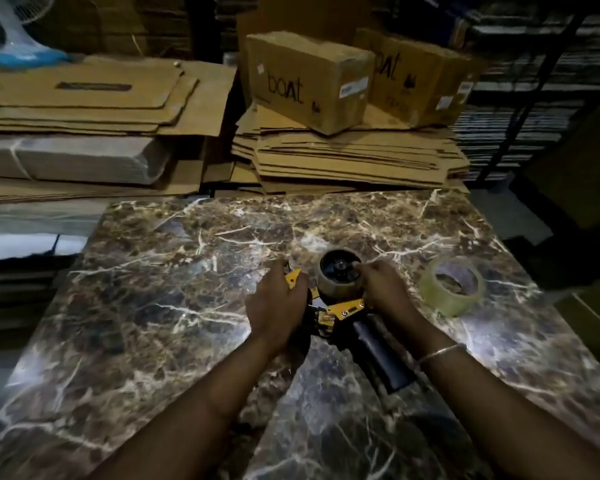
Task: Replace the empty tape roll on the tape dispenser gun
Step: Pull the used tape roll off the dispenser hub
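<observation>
Both forearms in: left hand (278, 299) clamps the dispenser gun (340, 313) on the table (153, 271), right hand (383, 287) pinches the spent core (340, 277) (not yet off), fresh roll (451, 285) waits right, untouched.

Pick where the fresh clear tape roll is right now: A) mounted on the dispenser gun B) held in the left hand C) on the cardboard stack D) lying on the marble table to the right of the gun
D: the fresh clear tape roll lies flat on the marble table, right of the dispenser gun and apart from both hands; the gun's spool still carries the near-empty roll.
</observation>
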The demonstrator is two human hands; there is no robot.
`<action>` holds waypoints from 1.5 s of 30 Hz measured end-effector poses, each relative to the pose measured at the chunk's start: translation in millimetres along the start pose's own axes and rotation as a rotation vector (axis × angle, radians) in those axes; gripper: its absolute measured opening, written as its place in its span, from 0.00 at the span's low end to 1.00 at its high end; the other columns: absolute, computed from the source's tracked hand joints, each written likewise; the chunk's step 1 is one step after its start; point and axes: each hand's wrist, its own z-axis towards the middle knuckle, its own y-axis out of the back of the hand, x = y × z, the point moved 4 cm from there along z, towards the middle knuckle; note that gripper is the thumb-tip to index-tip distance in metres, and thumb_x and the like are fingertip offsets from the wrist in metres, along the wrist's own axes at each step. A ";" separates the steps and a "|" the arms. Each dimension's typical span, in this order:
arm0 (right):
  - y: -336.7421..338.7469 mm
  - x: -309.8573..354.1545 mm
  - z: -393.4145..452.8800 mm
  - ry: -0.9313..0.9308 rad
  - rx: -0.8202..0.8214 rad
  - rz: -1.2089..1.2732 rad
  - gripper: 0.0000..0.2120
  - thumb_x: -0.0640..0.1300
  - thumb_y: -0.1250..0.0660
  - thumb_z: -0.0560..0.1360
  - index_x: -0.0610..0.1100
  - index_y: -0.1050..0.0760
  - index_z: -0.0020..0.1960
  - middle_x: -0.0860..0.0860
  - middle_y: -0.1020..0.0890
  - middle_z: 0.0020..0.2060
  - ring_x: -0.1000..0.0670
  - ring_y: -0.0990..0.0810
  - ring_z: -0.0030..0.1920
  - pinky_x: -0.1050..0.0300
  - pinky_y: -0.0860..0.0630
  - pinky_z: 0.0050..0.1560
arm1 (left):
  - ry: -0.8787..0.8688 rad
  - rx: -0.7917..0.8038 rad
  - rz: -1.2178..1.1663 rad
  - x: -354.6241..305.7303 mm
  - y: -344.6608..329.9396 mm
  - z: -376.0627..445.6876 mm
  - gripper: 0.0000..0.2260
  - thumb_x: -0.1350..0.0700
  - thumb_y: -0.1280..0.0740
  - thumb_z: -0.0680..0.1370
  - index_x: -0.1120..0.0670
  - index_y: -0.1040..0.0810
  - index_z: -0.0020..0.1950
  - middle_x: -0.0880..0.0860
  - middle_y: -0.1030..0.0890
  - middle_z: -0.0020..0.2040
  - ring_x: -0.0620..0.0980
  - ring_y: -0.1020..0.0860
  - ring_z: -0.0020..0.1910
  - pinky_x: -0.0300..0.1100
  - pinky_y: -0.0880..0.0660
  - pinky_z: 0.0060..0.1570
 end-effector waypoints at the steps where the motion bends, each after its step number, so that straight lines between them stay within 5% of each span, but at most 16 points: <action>1: -3.3 -2.8 1.2 -0.014 0.000 -0.013 0.18 0.53 0.34 0.77 0.38 0.21 0.55 0.43 0.18 0.49 0.46 0.22 0.45 0.58 0.33 0.34 | 0.004 -0.014 -0.055 3.3 -1.9 2.3 0.22 0.39 0.40 0.77 0.49 0.29 0.67 0.53 0.20 0.61 0.58 0.22 0.58 0.50 0.29 0.52; 5: -8.5 -11.4 14.2 -0.009 -0.033 0.011 0.13 0.52 0.31 0.75 0.41 0.18 0.44 0.47 0.18 0.39 0.46 0.22 0.41 0.59 0.33 0.31 | -0.003 -0.066 -0.088 14.1 -8.9 15.1 0.20 0.39 0.39 0.74 0.48 0.27 0.60 0.51 0.20 0.53 0.57 0.21 0.50 0.47 0.28 0.45; 8: -11.1 -9.4 24.4 -0.009 0.036 0.051 0.15 0.50 0.30 0.75 0.38 0.17 0.53 0.47 0.17 0.41 0.48 0.21 0.40 0.64 0.26 0.34 | -0.036 -0.127 -0.054 17.0 -11.4 19.6 0.21 0.37 0.40 0.72 0.48 0.27 0.58 0.48 0.23 0.46 0.55 0.24 0.44 0.43 0.35 0.37; 11: -11.4 -8.3 25.9 0.011 0.055 0.099 0.19 0.48 0.30 0.75 0.35 0.19 0.59 0.40 0.16 0.54 0.40 0.18 0.54 0.47 0.25 0.45 | -0.024 -0.150 -0.074 19.7 -12.8 18.9 0.23 0.36 0.39 0.73 0.47 0.25 0.61 0.51 0.18 0.50 0.57 0.21 0.48 0.45 0.32 0.41; 16: -11.5 -10.9 4.8 0.025 0.165 0.211 0.18 0.46 0.32 0.78 0.34 0.22 0.60 0.41 0.19 0.43 0.44 0.21 0.38 0.53 0.28 0.36 | -0.037 -0.250 -0.187 19.9 -12.9 1.7 0.24 0.36 0.38 0.70 0.47 0.22 0.60 0.52 0.16 0.53 0.58 0.19 0.50 0.48 0.23 0.47; 23: -7.3 -9.0 -18.0 0.089 0.175 0.271 0.23 0.48 0.33 0.79 0.30 0.25 0.64 0.35 0.21 0.45 0.41 0.25 0.42 0.48 0.32 0.40 | -0.074 -0.249 -0.431 22.6 -7.8 -22.5 0.20 0.34 0.34 0.69 0.43 0.22 0.55 0.48 0.17 0.48 0.53 0.19 0.46 0.53 0.20 0.49; 25: -6.4 -7.6 -16.5 0.139 0.179 0.320 0.20 0.49 0.31 0.77 0.32 0.20 0.58 0.34 0.22 0.41 0.40 0.26 0.40 0.47 0.34 0.39 | -0.090 -0.222 -0.514 27.1 -7.5 -21.8 0.19 0.34 0.31 0.68 0.42 0.23 0.54 0.44 0.19 0.46 0.51 0.19 0.47 0.55 0.19 0.49; 28: -7.1 -3.4 -8.4 0.214 0.195 0.313 0.13 0.50 0.29 0.76 0.43 0.16 0.37 0.43 0.20 0.33 0.46 0.22 0.28 0.54 0.30 0.32 | -0.055 -0.148 -0.658 36.4 -6.0 -15.8 0.33 0.33 0.28 0.63 0.45 0.26 0.64 0.51 0.19 0.56 0.55 0.19 0.53 0.59 0.20 0.53; 30: -10.5 7.4 -5.1 0.265 0.247 0.290 0.10 0.47 0.30 0.77 0.43 0.18 0.41 0.44 0.16 0.37 0.50 0.18 0.30 0.58 0.25 0.31 | -0.074 -0.154 -0.684 40.0 -0.3 -9.9 0.36 0.36 0.27 0.62 0.45 0.28 0.67 0.53 0.19 0.54 0.55 0.19 0.51 0.58 0.20 0.52; 33: -12.9 29.9 -5.3 0.365 0.322 0.191 0.07 0.45 0.34 0.80 0.43 0.19 0.51 0.46 0.15 0.45 0.49 0.17 0.40 0.57 0.23 0.36 | -0.106 -0.161 -0.707 40.8 6.9 -2.7 0.28 0.47 0.26 0.67 0.49 0.25 0.66 0.56 0.20 0.49 0.57 0.19 0.47 0.58 0.22 0.48; 37: -21.6 40.8 -11.6 0.433 0.354 0.163 0.08 0.42 0.38 0.82 0.48 0.20 0.52 0.51 0.15 0.45 0.52 0.16 0.42 0.60 0.21 0.37 | -0.173 -0.168 -0.684 35.3 11.5 -3.9 0.13 0.49 0.33 0.66 0.51 0.21 0.47 0.63 0.20 0.50 0.64 0.19 0.48 0.64 0.22 0.48; 40: -26.8 39.1 -12.8 0.457 0.362 0.216 0.11 0.42 0.40 0.83 0.43 0.23 0.62 0.48 0.17 0.52 0.52 0.19 0.45 0.66 0.24 0.35 | -0.216 -0.184 -0.669 34.4 16.8 -4.2 0.09 0.52 0.33 0.66 0.54 0.22 0.41 0.59 0.25 0.51 0.60 0.21 0.49 0.60 0.21 0.47; 45: -29.7 32.1 -18.8 0.458 0.346 0.334 0.13 0.44 0.39 0.82 0.44 0.25 0.65 0.52 0.17 0.51 0.54 0.20 0.47 0.71 0.26 0.31 | -0.228 -0.050 -0.751 37.9 32.1 14.8 0.05 0.59 0.32 0.75 0.56 0.19 0.49 0.56 0.17 0.48 0.56 0.19 0.47 0.47 0.25 0.43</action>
